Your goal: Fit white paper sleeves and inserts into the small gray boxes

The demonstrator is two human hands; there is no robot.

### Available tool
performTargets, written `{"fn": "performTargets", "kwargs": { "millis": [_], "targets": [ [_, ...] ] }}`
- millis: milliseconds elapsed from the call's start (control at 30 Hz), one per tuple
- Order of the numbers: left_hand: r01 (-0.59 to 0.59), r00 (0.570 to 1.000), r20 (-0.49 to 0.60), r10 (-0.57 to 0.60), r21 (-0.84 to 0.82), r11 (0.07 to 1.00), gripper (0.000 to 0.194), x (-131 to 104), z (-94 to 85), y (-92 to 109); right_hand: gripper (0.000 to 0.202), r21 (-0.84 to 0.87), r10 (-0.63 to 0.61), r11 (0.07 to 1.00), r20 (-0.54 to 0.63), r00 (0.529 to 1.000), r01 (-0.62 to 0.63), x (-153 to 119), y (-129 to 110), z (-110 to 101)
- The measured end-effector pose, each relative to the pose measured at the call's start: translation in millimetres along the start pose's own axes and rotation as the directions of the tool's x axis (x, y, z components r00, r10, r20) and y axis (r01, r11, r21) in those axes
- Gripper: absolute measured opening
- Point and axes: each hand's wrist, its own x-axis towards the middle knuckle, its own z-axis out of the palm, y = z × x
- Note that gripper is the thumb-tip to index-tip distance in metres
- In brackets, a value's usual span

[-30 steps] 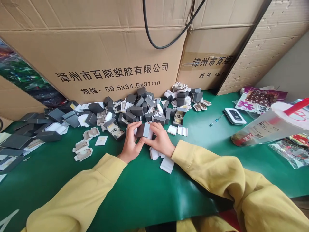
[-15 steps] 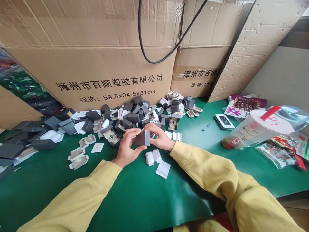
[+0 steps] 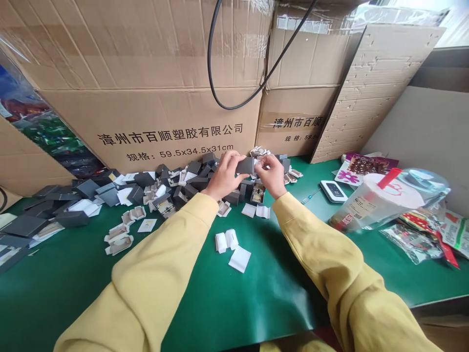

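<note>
A small dark grey box [image 3: 245, 166] is held up over the back of the green table [image 3: 176, 303]. My left hand [image 3: 226, 176] grips it from the left between thumb and fingers. At the box's right end, the fingers of my right hand [image 3: 271, 173] are pinched on a small whitish piece, partly hidden by the fingertips. Behind and below both hands lies a heap of grey boxes [image 3: 200, 183] mixed with white inserts. Nearer to me, a folded white insert [image 3: 226, 241] rests beside a white paper square [image 3: 240, 259].
Cardboard cartons [image 3: 164, 112] stand along the back, with a black cable [image 3: 234, 106] hanging in front. On the right are a white device [image 3: 333, 191], a lidded drink cup [image 3: 377, 200] and plastic packets [image 3: 414, 242]. More grey boxes [image 3: 69, 195] lie at left.
Both hands have moved up and to the right with the grey box. My right hand has shifted to the box's right end, where a whitish piece shows. The view has tilted slightly.
</note>
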Motion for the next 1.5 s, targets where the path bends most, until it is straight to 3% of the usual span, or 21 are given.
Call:
{"fn": "performTargets", "kwargs": {
  "millis": [67,133,200,267,367,467,567,667,733,833,933,1067,1133,1200,1267,1333,1433,1500],
  "targets": [
    [0.038,0.998,0.051,-0.039,0.034,0.999,0.043,7.9,13.6,-7.3,0.011,-0.092,0.087,0.992,0.005,0.996,-0.087,2.9,18.3,-2.1],
    [0.058,0.991,0.114,-0.066,0.072,0.996,0.048,13.3,23.6,-12.1,0.018,-0.116,0.165,0.982,0.121,0.979,-0.151,0.9,31.6,-1.7],
    [0.076,0.988,0.127,-0.088,0.097,0.992,0.053,13.1,27.1,-10.8,0.025,-0.157,0.141,0.98,0.132,0.981,-0.12,-3.1,36.2,-0.5],
    [0.085,0.989,0.11,-0.095,0.09,0.992,0.051,3.0,22.4,-2.7,0.033,-0.202,0.048,0.979,0.059,0.997,-0.035,-5.8,32.4,-0.1],
    [0.057,0.989,0.133,-0.064,0.053,0.997,0.039,-35.6,1.7,14.4,0.035,-0.215,-0.087,0.973,-0.009,0.996,0.083,-7.8,18.4,-0.4],
    [0.038,0.979,0.199,-0.043,0.03,0.999,0.029,-93.4,-25.1,22.4,0.029,-0.144,-0.141,0.976,0.142,0.98,0.161,-16.8,4.0,5.0],
    [-0.003,0.979,0.205,-0.004,0.034,0.999,0.029,-143.9,-46.5,21.0,0.026,-0.076,-0.213,0.962,0.397,0.893,0.264,-37.1,-9.0,19.8],
    [0.077,0.987,0.14,-0.078,0.016,0.997,0.029,-166.9,-57.2,19.5,0.023,-0.134,-0.301,0.894,0.529,0.794,0.429,-56.6,-22.0,39.2],
    [0.151,0.982,0.118,-0.149,-0.01,0.989,0.03,-167.8,-58.5,18.5,0.023,-0.253,-0.301,0.819,0.575,0.761,0.514,-62.9,-28.7,52.2],
    [0.243,0.966,0.106,-0.235,-0.071,0.967,0.029,-159.8,-55.6,15.0,0.026,-0.409,-0.199,0.709,0.665,0.72,0.575,-63.4,-32.2,68.8],
    [0.298,0.953,0.101,-0.285,-0.156,0.942,0.027,-152.9,-52.8,11.1,0.025,-0.448,-0.106,0.694,0.711,0.695,0.564,-61.0,-30.4,77.6],
    [0.383,0.923,0.161,-0.35,-0.279,0.881,0.025,-149.9,-53.4,8.0,0.022,-0.334,-0.069,0.851,0.694,0.716,0.406,-53.8,-31.6,74.6],
    [0.504,0.864,0.22,-0.453,-0.366,0.783,0.021,-149.0,-54.9,7.2,0.019,-0.22,0.008,0.953,0.704,0.71,0.207,-46.1,-34.7,69.6],
    [0.632,0.769,0.298,-0.565,-0.488,0.603,0.021,-147.8,-56.7,6.7,0.021,-0.079,0.102,0.995,0.711,0.695,-0.065,-37.1,-37.7,64.5],
    [0.692,0.686,0.379,-0.621,-0.604,0.395,0.031,-146.3,-58.8,6.4,0.027,0.079,0.182,0.938,0.715,0.675,-0.336,-29.3,-39.3,61.0],
    [0.695,0.641,0.425,-0.639,-0.675,0.248,0.039,-144.6,-61.0,6.1,0.031,0.229,0.238,0.798,0.731,0.64,-0.558,-24.0,-39.2,60.0],
    [0.686,0.601,0.441,-0.667,-0.713,0.146,0.043,-142.7,-63.5,4.7,0.032,0.374,0.269,0.559,0.762,0.589,-0.74,-22.1,-38.9,63.2],
    [0.675,0.583,0.44,-0.683,-0.731,0.105,0.043,-142.2,-64.3,3.4,0.03,0.443,0.289,0.447,0.751,0.594,-0.777,-24.7,-40.6,67.3]
  ]
}}
